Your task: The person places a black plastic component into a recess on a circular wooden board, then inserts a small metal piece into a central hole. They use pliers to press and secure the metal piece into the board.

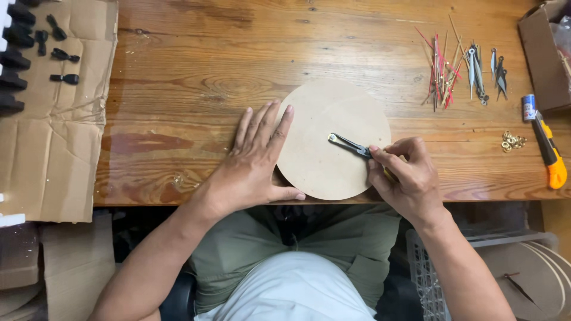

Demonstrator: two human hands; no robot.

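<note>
A round beige wooden disc (324, 119) lies flat at the near edge of the wooden table (190, 71). My left hand (257, 157) rests palm down, fingers spread, on the disc's left edge and the table beside it. My right hand (401, 172) grips dark pliers (351, 144) by their handles. The pliers' jaws sit on a small brass nut (332, 138) at the disc's centre.
A pile of thin red, gold and dark clock hands (458, 68) lies at the back right. Several brass nuts (513, 141) and a yellow utility knife (550, 151) sit at right. Cardboard sheet (50, 137) with black parts (59, 56) covers the left. A cardboard box (544, 53) stands far right.
</note>
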